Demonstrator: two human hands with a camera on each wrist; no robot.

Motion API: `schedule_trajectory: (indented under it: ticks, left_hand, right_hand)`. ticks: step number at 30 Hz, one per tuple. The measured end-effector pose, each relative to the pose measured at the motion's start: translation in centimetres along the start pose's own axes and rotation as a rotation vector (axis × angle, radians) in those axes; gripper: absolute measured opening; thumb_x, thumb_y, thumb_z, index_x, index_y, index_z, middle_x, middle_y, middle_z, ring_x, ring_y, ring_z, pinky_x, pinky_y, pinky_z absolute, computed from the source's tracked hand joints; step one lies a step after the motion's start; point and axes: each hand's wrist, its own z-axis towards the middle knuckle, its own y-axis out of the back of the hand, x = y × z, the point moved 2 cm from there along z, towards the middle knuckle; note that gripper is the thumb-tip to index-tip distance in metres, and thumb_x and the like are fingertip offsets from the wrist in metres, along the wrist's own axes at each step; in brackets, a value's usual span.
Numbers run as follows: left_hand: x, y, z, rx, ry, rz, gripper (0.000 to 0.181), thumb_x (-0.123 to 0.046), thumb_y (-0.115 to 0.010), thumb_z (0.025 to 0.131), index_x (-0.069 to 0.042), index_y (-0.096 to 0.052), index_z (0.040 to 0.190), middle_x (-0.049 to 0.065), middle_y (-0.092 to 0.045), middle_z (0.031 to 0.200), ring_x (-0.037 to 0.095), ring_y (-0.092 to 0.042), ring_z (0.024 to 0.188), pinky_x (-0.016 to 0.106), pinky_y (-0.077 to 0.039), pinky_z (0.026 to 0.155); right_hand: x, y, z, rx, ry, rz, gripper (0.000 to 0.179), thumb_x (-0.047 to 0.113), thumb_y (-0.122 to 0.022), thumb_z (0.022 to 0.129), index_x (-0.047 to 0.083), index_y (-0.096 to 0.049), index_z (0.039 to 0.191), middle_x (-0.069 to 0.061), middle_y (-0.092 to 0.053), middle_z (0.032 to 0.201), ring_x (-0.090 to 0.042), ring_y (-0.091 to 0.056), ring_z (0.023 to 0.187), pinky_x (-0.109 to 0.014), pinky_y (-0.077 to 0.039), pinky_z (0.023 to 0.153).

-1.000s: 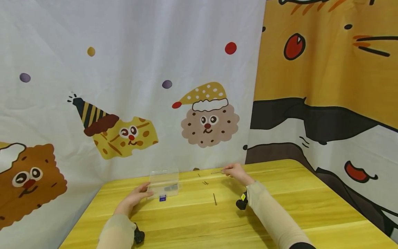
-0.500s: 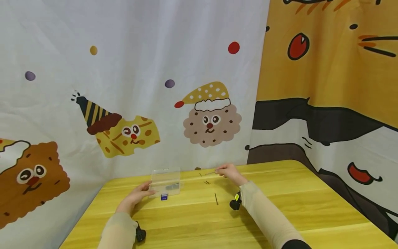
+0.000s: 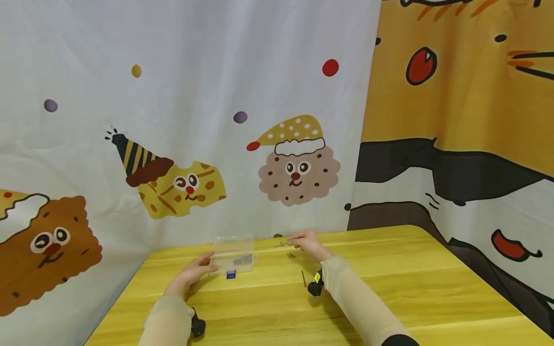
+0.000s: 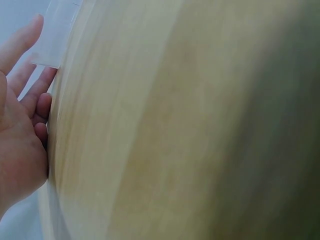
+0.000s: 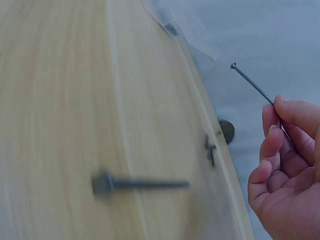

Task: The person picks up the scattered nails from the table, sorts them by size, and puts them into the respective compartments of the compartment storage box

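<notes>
My left hand (image 3: 195, 273) holds the left end of a clear plastic box (image 3: 222, 265), thumb at its front corner and fingers farther back. The box's lid (image 3: 233, 244) stands raised. In the left wrist view the thumb and fingers lie around the box's corner (image 4: 52, 47). My right hand (image 5: 290, 170) pinches a long thin metal nail (image 5: 252, 84) between thumb and fingertips, its small head pointing away from the hand. In the head view this nail overlaps a smaller one on the table. Short nails (image 3: 291, 255) lie just below the right hand, and a longer nail (image 3: 304, 278) lies nearer.
A dark blue piece (image 3: 231, 274) sits at the box's front edge. Inside the box a grey flat thing (image 3: 243, 260) shows through. A patterned curtain (image 3: 242, 192) hangs right behind the wooden table (image 3: 259, 312).
My right hand has moved left with the nail, towards the small nails and the box. My left hand stays on the box. The head view has shifted slightly.
</notes>
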Motion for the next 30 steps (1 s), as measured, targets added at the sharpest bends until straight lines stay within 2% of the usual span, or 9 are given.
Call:
schedule_trajectory:
  ticks: [4, 10, 15, 18, 23, 26, 30]
  left_hand:
    - [-0.4, 0.0, 0.0, 0.003, 0.003, -0.008, 0.077, -0.026, -0.069, 0.091, -0.003, -0.029, 0.152, 0.032, -0.022, 0.152, 0.048, -0.020, 0.139, 0.063, -0.018, 0.109]
    - [-0.3, -0.1, -0.2, -0.008, 0.023, -0.014, 0.074, -0.023, -0.069, 0.092, -0.004, -0.030, 0.152, 0.031, -0.024, 0.152, 0.047, -0.022, 0.139, 0.063, -0.018, 0.109]
    - [0.0, 0.0, -0.1, -0.019, 0.013, 0.009, 0.075, -0.023, -0.069, 0.091, -0.003, -0.030, 0.152, 0.033, -0.025, 0.151, 0.049, -0.023, 0.138, 0.064, -0.020, 0.107]
    - [0.1, 0.0, 0.1, -0.024, 0.014, -0.001, 0.077, -0.025, -0.071, 0.090, -0.004, -0.030, 0.152, 0.032, -0.026, 0.151, 0.048, -0.023, 0.138, 0.064, -0.019, 0.108]
    - [0.1, -0.1, 0.1, -0.022, 0.022, -0.022, 0.078, -0.026, -0.073, 0.088, -0.005, -0.031, 0.151, 0.031, -0.026, 0.151, 0.047, -0.023, 0.139, 0.063, -0.019, 0.109]
    - [0.1, -0.1, -0.1, -0.026, 0.027, -0.027, 0.077, -0.025, -0.072, 0.089, -0.005, -0.032, 0.151, 0.030, -0.026, 0.152, 0.046, -0.024, 0.139, 0.064, -0.019, 0.108]
    - [0.0, 0.0, -0.1, -0.031, 0.021, -0.017, 0.075, -0.024, -0.071, 0.090, -0.004, -0.032, 0.151, 0.031, -0.026, 0.151, 0.047, -0.024, 0.138, 0.064, -0.020, 0.108]
  right_hand:
    - [0.2, -1.5, 0.6, 0.014, -0.002, 0.008, 0.024, 0.012, -0.068, 0.091, -0.006, -0.070, 0.106, -0.007, -0.067, 0.100, -0.032, -0.060, 0.091, -0.043, -0.050, 0.079]
    - [1.5, -4.0, 0.9, 0.069, 0.027, -0.012, 0.026, 0.014, -0.067, 0.092, -0.005, -0.069, 0.110, -0.008, -0.067, 0.107, -0.036, -0.059, 0.094, -0.048, -0.048, 0.082]
    - [2.7, -5.7, 1.0, 0.089, 0.052, -0.041, 0.025, 0.012, -0.067, 0.092, -0.007, -0.070, 0.107, -0.006, -0.067, 0.098, -0.024, -0.058, 0.081, -0.050, -0.048, 0.079]
    - [2.9, -6.5, 1.3, 0.096, 0.058, -0.052, 0.024, 0.012, -0.067, 0.092, -0.006, -0.071, 0.106, -0.005, -0.068, 0.097, -0.019, -0.057, 0.079, -0.049, -0.048, 0.081]
    - [3.1, -7.6, 1.9, 0.094, 0.063, -0.082, 0.022, 0.011, -0.068, 0.091, -0.006, -0.072, 0.106, -0.008, -0.069, 0.100, -0.032, -0.061, 0.089, -0.051, -0.049, 0.083]
    - [3.4, -8.2, 2.0, 0.091, 0.069, -0.111, 0.020, 0.010, -0.069, 0.090, -0.004, -0.073, 0.103, -0.010, -0.070, 0.100, -0.037, -0.061, 0.095, -0.047, -0.051, 0.080]
    - [3.6, -9.1, 2.2, 0.107, 0.090, -0.149, 0.018, 0.011, -0.070, 0.089, -0.002, -0.075, 0.101, -0.009, -0.071, 0.100, -0.028, -0.063, 0.092, -0.039, -0.052, 0.077]
